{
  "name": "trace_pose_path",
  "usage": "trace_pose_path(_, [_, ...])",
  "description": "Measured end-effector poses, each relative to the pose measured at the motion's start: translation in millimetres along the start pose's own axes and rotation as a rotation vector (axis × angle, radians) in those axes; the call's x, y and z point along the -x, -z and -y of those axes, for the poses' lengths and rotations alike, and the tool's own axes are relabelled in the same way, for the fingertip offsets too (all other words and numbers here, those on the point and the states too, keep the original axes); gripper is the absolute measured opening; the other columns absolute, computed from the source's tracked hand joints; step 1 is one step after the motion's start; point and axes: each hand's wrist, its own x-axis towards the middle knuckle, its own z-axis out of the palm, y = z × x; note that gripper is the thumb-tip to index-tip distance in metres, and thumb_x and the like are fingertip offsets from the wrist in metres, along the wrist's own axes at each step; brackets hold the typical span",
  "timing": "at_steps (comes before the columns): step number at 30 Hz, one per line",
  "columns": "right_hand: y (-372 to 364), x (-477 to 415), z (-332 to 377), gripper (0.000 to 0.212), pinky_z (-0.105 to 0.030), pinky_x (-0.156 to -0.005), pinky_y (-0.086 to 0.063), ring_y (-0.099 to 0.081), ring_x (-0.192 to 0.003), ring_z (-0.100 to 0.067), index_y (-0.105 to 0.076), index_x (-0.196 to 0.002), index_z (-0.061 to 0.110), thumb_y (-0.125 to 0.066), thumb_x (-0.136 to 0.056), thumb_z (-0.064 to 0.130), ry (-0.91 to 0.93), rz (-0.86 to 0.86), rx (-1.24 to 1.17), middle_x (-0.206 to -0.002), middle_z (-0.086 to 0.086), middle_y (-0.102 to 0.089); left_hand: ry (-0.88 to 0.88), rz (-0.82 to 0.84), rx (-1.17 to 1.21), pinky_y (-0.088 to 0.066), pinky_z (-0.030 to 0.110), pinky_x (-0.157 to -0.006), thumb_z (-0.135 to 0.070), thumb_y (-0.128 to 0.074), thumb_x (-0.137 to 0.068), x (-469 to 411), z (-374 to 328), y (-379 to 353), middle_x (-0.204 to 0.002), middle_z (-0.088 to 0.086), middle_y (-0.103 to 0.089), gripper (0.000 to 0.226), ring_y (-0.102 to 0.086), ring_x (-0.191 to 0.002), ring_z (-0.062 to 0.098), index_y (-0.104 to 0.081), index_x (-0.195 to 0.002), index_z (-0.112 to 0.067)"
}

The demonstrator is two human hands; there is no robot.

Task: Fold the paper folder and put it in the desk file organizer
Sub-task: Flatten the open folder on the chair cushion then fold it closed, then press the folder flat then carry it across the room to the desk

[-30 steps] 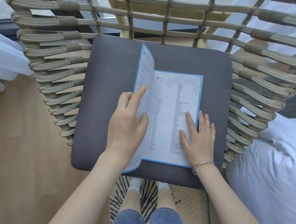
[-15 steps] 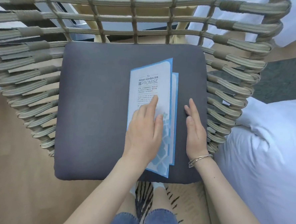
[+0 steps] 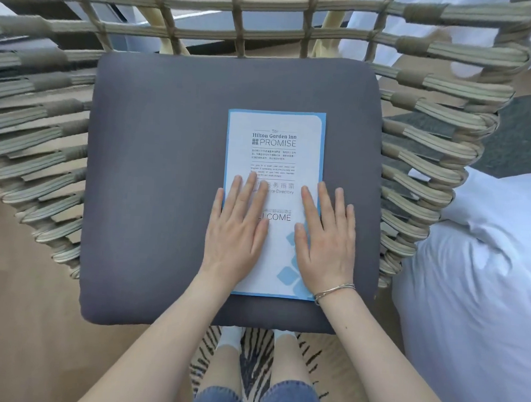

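Observation:
The paper folder, white with a blue border and printed text, lies closed and flat on the grey seat cushion of a woven chair. My left hand rests palm down on the folder's lower left part, fingers spread, partly over its left edge. My right hand, with a thin bracelet at the wrist, lies flat on the lower right part. Neither hand grips the folder. No desk file organizer is in view.
The chair's woven rope sides and back ring the cushion. A white bed cover lies at the right. A striped rug and my legs are below the cushion's front edge, on a wooden floor.
My left hand swung the folder's left flap over to the right and shut it. My right hand moved from beside the folder onto its cover. Both palms now lie flat on it.

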Motion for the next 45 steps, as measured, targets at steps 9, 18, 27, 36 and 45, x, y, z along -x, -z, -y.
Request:
trace_pose_path(9, [-15, -3, -4, 0.056, -0.048, -0.119, -0.01, -0.019, -0.148, -0.035, -0.03, -0.152, 0.022, -0.036, -0.097, 0.032, 0.014, -0.009, 0.196, -0.16, -0.006, -0.028, -0.016, -0.014, -0.058, -0.016, 0.051, -0.12, -0.03, -0.032, -0.1, -2, 7, -16, -0.161, 0.011, -0.023, 0.056, -0.02, -0.149, 0.029, -0.028, -0.152, -0.011])
trace_pose_path(18, [46, -40, 32, 0.057, -0.051, -0.117, -0.018, -0.023, -0.147, -0.031, -0.032, -0.151, 0.019, -0.035, -0.095, 0.027, 0.026, -0.023, 0.058, -0.158, -0.006, -0.032, -0.015, -0.046, -0.021, -0.02, 0.051, -0.119, -0.029, -0.037, -0.097, -26, 2, 46, -0.16, 0.01, -0.028, 0.06, -0.026, -0.147, 0.028, -0.028, -0.151, -0.005])
trace_pose_path(27, [12, -121, 55, 0.055, -0.049, -0.121, -0.012, -0.018, -0.149, -0.028, -0.028, -0.152, 0.014, -0.04, -0.099, 0.021, 0.125, 0.055, 0.141, -0.16, -0.005, -0.027, -0.072, -0.055, -0.039, -0.018, 0.05, -0.12, -0.028, -0.027, -0.101, -96, 25, 29, -0.159, 0.011, -0.028, 0.055, -0.024, -0.148, 0.028, -0.03, -0.151, -0.006])
trace_pose_path(36, [-19, -129, 39, 0.057, -0.047, -0.122, -0.008, -0.016, -0.15, -0.026, -0.026, -0.153, 0.016, -0.029, -0.098, 0.028, 0.143, 0.065, 0.185, -0.161, -0.003, -0.025, -0.105, -0.081, -0.066, -0.015, 0.046, -0.121, -0.03, -0.028, -0.102, -105, 40, -5, -0.16, 0.012, -0.025, 0.055, -0.021, -0.149, 0.025, -0.027, -0.152, -0.005])
trace_pose_path(45, [-5, -123, 1, 0.064, -0.035, -0.12, -0.003, -0.014, -0.15, -0.022, -0.018, -0.155, 0.009, -0.022, -0.098, 0.041, 0.108, 0.061, 0.209, -0.162, -0.007, -0.02, -0.201, -0.049, -0.11, -0.011, 0.039, -0.122, -0.036, -0.027, -0.101, -102, 71, 10, -0.161, 0.012, -0.023, 0.06, -0.021, -0.149, 0.022, -0.024, -0.152, -0.003])
